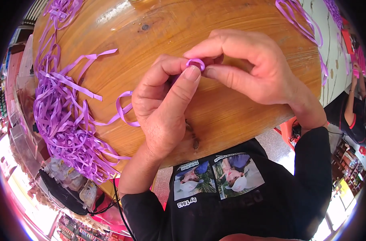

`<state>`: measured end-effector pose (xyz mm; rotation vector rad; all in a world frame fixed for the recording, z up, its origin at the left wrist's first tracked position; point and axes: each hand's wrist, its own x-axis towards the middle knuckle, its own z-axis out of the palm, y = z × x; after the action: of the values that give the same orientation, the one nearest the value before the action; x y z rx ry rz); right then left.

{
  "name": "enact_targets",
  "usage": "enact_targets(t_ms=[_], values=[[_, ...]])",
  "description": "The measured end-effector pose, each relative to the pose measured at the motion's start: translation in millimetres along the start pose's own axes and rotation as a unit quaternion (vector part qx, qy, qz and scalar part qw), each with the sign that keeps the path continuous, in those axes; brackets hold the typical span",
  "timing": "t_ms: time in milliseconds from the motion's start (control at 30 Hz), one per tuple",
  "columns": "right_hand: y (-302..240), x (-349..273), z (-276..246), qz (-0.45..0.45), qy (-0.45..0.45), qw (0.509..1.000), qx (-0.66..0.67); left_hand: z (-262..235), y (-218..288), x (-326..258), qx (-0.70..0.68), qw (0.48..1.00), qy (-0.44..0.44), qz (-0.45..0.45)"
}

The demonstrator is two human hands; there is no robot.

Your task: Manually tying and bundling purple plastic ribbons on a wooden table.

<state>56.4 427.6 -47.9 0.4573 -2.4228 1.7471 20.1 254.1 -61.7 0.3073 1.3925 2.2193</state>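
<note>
Over the wooden table (239, 120), the left hand (163, 104) is pinching a purple ribbon loop (195, 60) between thumb and forefinger, seemingly steadying it for the right hand (257, 66), whose bent fingers are crowding it, grip untellable, while a ribbon heap (64, 116) is stretching far left, apparently within reach.

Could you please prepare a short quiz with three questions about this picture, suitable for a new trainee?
1. Multiple choice: which colour is the held ribbon loop? a) white b) purple c) green
2. True or false: the left hand is nearer to the big ribbon heap than the right hand is.
3. Fill in: the tabletop is made of ____.

Key: 1. b; 2. true; 3. wood.
</note>
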Motion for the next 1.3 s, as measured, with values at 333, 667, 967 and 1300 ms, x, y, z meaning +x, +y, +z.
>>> enact_targets(t_ms=[333,667,967,1300], values=[[17.7,4.1,-0.6,-0.317,0.041,0.882,-0.347,-2.0,8.1,-0.9,0.086,0.992,0.045,-0.080],[20.7,11.9,-17.2,-0.350,0.020,0.874,-0.337,-9.1,15.1,9.7,0.067,0.981,0.004,-0.183],[8.1,0.8,-10.8,-0.143,0.055,0.966,-0.206,-6.3,7.4,7.2,0.033,0.990,0.038,-0.134],[1.4,-0.4,0.2,0.019,0.046,0.996,-0.069,-2.9,6.6,5.1,0.100,0.992,0.021,-0.072]])
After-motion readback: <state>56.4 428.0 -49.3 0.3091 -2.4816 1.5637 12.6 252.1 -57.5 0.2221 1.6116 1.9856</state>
